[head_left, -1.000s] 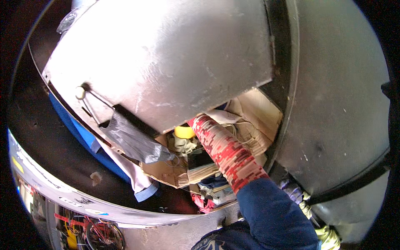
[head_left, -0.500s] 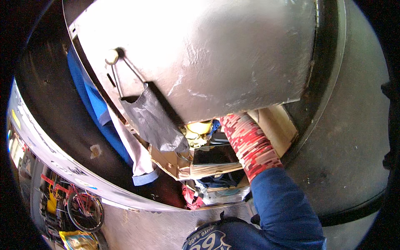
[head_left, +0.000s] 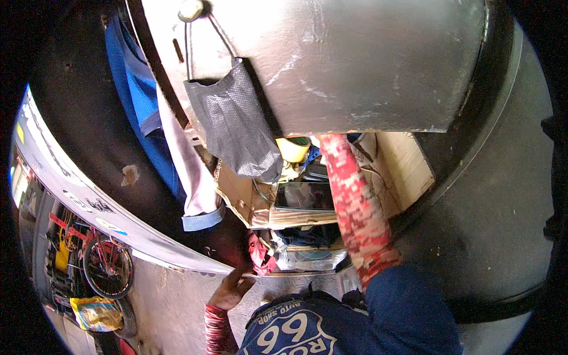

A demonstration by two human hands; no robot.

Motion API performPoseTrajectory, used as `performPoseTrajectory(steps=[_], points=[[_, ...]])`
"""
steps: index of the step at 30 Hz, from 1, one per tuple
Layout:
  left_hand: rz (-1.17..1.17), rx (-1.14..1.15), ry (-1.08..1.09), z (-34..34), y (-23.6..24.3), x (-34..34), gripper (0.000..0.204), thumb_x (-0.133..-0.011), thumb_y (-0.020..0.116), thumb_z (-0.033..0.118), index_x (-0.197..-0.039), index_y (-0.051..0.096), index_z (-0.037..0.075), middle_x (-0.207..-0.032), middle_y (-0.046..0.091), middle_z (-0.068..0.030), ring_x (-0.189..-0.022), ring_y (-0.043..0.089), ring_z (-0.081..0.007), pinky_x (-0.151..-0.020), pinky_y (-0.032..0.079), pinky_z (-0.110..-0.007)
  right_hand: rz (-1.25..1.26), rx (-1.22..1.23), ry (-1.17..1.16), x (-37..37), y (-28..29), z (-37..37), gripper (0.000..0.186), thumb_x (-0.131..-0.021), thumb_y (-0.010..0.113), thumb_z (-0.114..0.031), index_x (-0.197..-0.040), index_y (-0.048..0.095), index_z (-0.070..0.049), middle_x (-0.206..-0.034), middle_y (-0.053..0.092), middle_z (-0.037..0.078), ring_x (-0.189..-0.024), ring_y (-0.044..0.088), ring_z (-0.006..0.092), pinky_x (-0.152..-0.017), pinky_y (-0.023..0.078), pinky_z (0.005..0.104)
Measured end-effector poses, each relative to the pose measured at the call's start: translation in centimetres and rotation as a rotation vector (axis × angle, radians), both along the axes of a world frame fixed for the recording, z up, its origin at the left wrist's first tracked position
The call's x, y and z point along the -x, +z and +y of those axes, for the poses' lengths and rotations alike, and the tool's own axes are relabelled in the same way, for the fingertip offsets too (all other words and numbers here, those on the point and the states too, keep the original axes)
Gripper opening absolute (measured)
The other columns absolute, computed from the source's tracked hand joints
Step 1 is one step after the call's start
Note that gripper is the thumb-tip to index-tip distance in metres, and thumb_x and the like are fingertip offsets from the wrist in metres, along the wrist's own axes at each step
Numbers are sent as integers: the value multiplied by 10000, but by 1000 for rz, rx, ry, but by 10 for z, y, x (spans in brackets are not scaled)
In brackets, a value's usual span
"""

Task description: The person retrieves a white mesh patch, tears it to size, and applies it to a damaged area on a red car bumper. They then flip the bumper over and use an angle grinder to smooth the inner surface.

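My right arm, in a red camouflage sleeve (head_left: 355, 207), reaches beneath the raised metal panel (head_left: 367, 71); the right hand is hidden. Under it is a cardboard box (head_left: 402, 171) holding a yellow round object (head_left: 293, 151), cables and a dark glossy flat item (head_left: 305, 195). A lower compartment holds red cloth (head_left: 259, 253) and dark items. My left hand (head_left: 232, 291) is low, just outside that compartment, fingers apart and holding nothing. A grey bag (head_left: 231, 118) hangs by cords from the panel's round knob (head_left: 192, 9). Blue cloth (head_left: 133, 83) and pale cloth (head_left: 186, 177) hang to its left.
A curved white rim (head_left: 71, 180) with stickers runs along the left. Beyond it are a red bicycle (head_left: 106, 260) and a yellow sack (head_left: 97, 313) on the floor (head_left: 165, 307). A broad dark metal surface (head_left: 491, 207) fills the right.
My left hand has come into view at the bottom. My right arm still reaches under the panel, now more upright. The view has shifted, so the panel and bag appear higher and further right.
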State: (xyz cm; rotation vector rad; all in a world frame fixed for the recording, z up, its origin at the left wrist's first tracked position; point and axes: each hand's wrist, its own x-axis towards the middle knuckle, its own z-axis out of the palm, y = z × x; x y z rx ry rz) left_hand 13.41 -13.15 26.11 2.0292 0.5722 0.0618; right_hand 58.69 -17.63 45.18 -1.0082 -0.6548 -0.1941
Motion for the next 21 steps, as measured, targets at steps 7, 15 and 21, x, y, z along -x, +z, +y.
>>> performPoseTrajectory(steps=[7, 15, 21], points=[[-576, 276, -12, -33, 126, -110, 292, -1042, 592, 70, -1318, 593, -25, -1108, 703, -113, -983, 684, -166, -865, 559, -293, -26, 155, 295, 69, -59, -54, 193, -915, 687, -33, -1100, 673, 20, -1042, 700, 35, -935, 657, 113, -824, 528, 288], [-831, -66, 232, -54, 153, -170, 824, -851, 864, 211, -1449, 343, -14, -1076, 649, -174, -951, 695, -232, -813, 585, -356, -252, 424, 270, 93, -79, -97, 222, -907, 694, -67, -1104, 652, 26, -1089, 699, 87, -1050, 644, 172, -986, 488, 333], [-515, -674, 382, -49, 153, -172, 893, -770, 882, 461, -1331, 416, -55, -947, 658, -247, -768, 715, -381, -639, 580, -434, -188, 462, 361, 102, -73, -97, 227, -849, 574, 33, -1057, 666, 18, -1051, 710, 88, -1036, 658, 178, -972, 496, 324]])
